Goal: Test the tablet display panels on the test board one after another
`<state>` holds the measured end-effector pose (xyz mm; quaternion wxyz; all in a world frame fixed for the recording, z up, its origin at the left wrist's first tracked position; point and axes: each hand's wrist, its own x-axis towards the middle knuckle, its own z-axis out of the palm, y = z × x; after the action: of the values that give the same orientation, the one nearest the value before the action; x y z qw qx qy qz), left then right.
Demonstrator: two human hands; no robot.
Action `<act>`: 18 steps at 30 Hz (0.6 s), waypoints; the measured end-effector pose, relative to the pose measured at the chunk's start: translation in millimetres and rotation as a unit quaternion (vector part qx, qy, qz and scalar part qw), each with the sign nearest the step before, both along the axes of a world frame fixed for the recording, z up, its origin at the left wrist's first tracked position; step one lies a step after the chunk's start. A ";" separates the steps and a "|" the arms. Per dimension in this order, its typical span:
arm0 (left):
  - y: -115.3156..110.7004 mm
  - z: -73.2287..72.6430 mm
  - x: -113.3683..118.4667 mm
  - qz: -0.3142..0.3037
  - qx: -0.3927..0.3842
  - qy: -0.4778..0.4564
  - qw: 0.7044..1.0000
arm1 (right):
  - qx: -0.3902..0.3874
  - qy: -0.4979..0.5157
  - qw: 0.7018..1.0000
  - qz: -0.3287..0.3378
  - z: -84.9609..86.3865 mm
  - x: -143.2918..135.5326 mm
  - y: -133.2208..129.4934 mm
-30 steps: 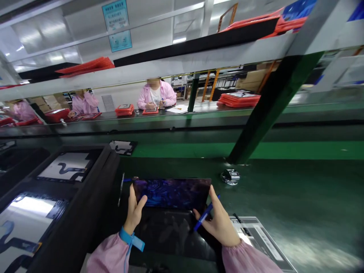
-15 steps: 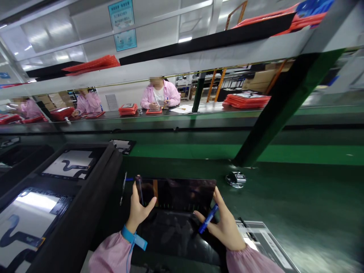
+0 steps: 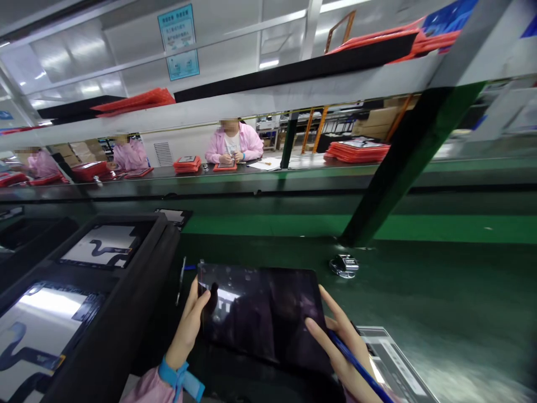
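Observation:
A dark glossy tablet screen is held up in front of me, its shiny face tilted toward me with light reflecting on it. My left hand grips its left edge, thumb on the face and fingers behind. At the right edge, my right hand closes on the same screen, thumb on the glass. A blue pen is also tucked in the right hand, running down along it toward the wrist. Around my left wrist is a blue strap. The fingers behind the screen are hidden.
Black foam trays with screen panels stand at left. A thin metal tool lies beside them. A shiny metal object sits near the green post; a framed panel lies at right. Co-workers sit across the bench.
The screen has tipped so more of its glossy face shows. Both hands have shifted with it. The blue pen has swung to point down and right along my right hand.

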<state>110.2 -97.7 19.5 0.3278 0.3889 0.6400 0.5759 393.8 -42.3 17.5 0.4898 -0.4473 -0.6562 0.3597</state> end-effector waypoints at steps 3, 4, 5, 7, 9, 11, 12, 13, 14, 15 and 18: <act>-4.4 12.0 1.9 0.052 0.041 -0.002 0.998 | -0.079 0.029 0.996 -0.032 16.0 5.2 -22.2; -4.6 15.9 1.9 0.062 0.043 0.010 0.997 | -0.093 0.036 0.994 -0.040 20.0 6.9 -28.3; -4.9 19.2 1.6 0.064 0.041 0.029 0.997 | -0.107 0.043 0.992 -0.048 23.2 8.4 -33.4; -8.0 23.3 1.6 0.065 0.047 0.098 0.992 | -0.137 0.063 0.987 -0.063 27.9 10.3 -40.7; -18.3 23.6 4.3 0.068 0.083 0.203 0.973 | -0.166 0.094 0.979 -0.074 30.6 10.8 -44.2; -37.0 21.1 10.4 0.051 0.145 0.305 0.940 | -0.190 0.124 0.971 -0.079 31.2 11.3 -44.3; -48.8 19.2 14.4 0.030 0.178 0.339 0.923 | -0.196 0.134 0.968 -0.082 30.4 12.1 -43.2; -61.2 17.3 18.7 0.010 0.212 0.359 0.909 | -0.202 0.140 0.966 -0.085 28.9 13.7 -41.6; -73.2 15.6 22.9 -0.007 0.248 0.367 0.897 | -0.206 0.143 0.964 -0.086 26.6 16.1 -39.4; -84.1 14.2 26.8 -0.006 0.272 0.351 0.896 | -0.212 0.144 0.963 -0.084 23.8 19.3 -37.0; -102.7 13.4 34.3 0.007 0.281 0.285 0.916 | -0.204 0.132 0.966 -0.085 15.0 30.5 -30.6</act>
<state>144.5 -200.4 32.9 0.0044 0.6079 0.5211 0.5991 424.3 -72.9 32.5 0.4994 -0.5407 -0.4577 0.4987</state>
